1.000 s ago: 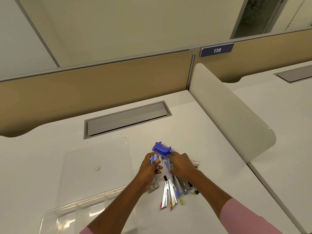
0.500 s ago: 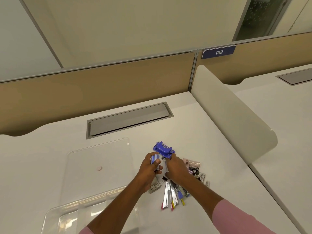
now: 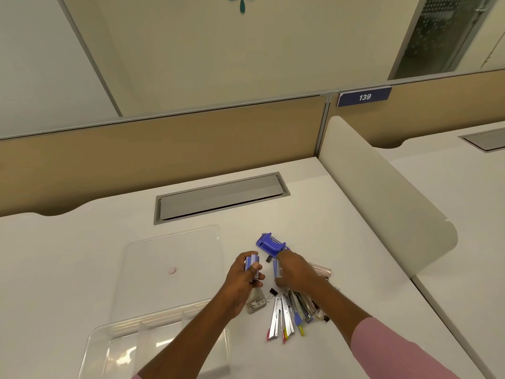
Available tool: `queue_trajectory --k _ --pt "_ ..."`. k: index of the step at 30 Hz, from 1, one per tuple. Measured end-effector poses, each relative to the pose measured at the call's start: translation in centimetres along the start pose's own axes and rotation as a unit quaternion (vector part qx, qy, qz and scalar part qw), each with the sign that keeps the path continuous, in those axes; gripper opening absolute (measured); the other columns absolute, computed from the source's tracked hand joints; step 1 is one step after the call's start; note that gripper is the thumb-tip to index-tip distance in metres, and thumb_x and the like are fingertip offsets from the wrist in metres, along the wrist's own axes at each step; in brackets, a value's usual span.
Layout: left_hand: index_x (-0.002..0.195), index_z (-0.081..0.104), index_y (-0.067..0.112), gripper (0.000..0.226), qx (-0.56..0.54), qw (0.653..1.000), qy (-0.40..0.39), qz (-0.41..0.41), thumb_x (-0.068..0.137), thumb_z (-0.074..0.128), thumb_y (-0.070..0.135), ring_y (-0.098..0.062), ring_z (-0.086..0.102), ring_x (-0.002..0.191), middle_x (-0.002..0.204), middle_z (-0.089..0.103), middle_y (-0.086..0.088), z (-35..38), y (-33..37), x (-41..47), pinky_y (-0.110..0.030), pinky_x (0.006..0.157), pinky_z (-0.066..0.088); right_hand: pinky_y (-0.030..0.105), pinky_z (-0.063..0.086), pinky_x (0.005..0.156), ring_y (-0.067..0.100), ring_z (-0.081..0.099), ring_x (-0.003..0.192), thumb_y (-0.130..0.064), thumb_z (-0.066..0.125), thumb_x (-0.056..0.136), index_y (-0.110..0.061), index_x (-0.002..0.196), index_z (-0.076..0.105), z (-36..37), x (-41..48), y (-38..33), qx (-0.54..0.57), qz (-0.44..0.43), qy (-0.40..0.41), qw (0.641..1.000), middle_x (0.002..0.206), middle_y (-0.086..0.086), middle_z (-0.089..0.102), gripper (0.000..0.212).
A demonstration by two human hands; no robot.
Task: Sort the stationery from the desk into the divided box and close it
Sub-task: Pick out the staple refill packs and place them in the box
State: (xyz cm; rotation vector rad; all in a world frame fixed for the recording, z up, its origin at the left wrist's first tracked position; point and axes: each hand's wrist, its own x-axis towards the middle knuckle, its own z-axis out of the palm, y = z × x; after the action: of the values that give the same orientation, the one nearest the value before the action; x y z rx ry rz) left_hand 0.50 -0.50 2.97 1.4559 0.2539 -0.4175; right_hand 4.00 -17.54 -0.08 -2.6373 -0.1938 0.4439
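Note:
My left hand (image 3: 246,274) grips a small stack of blue staple boxes (image 3: 252,265) above the white desk (image 3: 341,242). My right hand (image 3: 293,272) reaches into the stationery pile and pinches another blue staple box (image 3: 276,268). A blue hole punch (image 3: 270,243) lies just beyond both hands. Several silver staplers (image 3: 284,315) with coloured ends fan out below my right wrist. The clear divided box (image 3: 114,348) sits at the lower left, its clear lid (image 3: 169,266) lying open flat behind it.
A small metal clip (image 3: 255,303) and a black binder clip (image 3: 272,292) lie under my left wrist. A pinkish stapler (image 3: 322,270) pokes out right of my right hand. A grey cable hatch (image 3: 221,196) is set into the desk; a rounded white divider (image 3: 382,195) stands on the right.
My right hand has shifted slightly left within the pile and taken hold of a blue staple box. My left hand keeps its stack and has hardly moved.

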Motion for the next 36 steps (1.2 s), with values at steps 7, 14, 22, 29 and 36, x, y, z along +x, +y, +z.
queue_trajectory --k 7,14,22,29,36 --pt "0.123 0.051 0.022 0.026 -0.017 0.999 -0.001 0.038 0.097 0.051 0.017 -0.021 0.059 0.082 0.103 0.057 -0.012 -2.0 1.0 -2.5 -0.031 0.073 0.052 0.017 0.049 0.069 0.008 0.059 0.076 -0.027 0.083 0.071 -0.014 0.105 0.062 -0.9 -1.8 -2.8 0.28 0.002 0.074 0.957 0.088 -0.003 0.064 0.042" --pt "0.123 0.05 0.016 0.026 -0.01 0.997 0.044 0.069 0.097 0.049 0.021 -0.019 0.061 0.079 0.102 0.059 -0.012 -4.8 1.6 -5.8 -0.027 0.07 0.055 0.037 0.056 0.091 0.02 0.068 0.1 -0.021 0.08 0.075 -0.016 0.121 0.06 0.4 -3.7 -6.7 0.496 -0.014 0.031 0.868 0.109 0.007 0.069 0.05" --pt "0.116 0.055 0.011 0.021 -0.039 0.995 0.075 0.061 0.097 0.049 0.018 -0.021 0.06 0.089 0.102 0.061 -0.012 -10.0 0.7 -11.1 -0.028 0.074 0.054 0.029 0.057 0.078 0.018 0.067 0.09 -0.019 0.084 0.069 -0.018 0.101 0.069 3.0 -6.6 -12.8 0.489 -0.056 -0.02 0.87 0.095 0.004 0.073 0.035" --pt "0.105 0.061 0.017 0.019 -0.004 0.992 0.124 0.016 0.1 0.043 0.018 -0.016 0.053 0.087 0.097 0.063 -0.003 -16.4 -1.0 -15.2 -0.027 0.077 0.04 0.017 0.045 0.083 0.005 0.06 0.098 -0.034 0.084 0.069 -0.033 0.104 0.065 7.2 -8.3 -19.1 0.39 -0.108 -0.039 0.914 0.105 -0.01 0.069 0.04" --pt "0.112 0.058 0.012 0.022 0.031 0.987 0.154 -0.041 0.099 0.048 0.026 -0.014 0.052 0.08 0.094 0.06 -0.003 -22.5 -2.8 -17.4 -0.026 0.073 0.043 0.02 0.04 0.093 0.004 0.052 0.109 -0.038 0.078 0.068 -0.055 0.095 0.054 11.5 -8.4 -24.9 0.306 -0.129 -0.056 0.942 0.112 -0.013 0.056 0.04"
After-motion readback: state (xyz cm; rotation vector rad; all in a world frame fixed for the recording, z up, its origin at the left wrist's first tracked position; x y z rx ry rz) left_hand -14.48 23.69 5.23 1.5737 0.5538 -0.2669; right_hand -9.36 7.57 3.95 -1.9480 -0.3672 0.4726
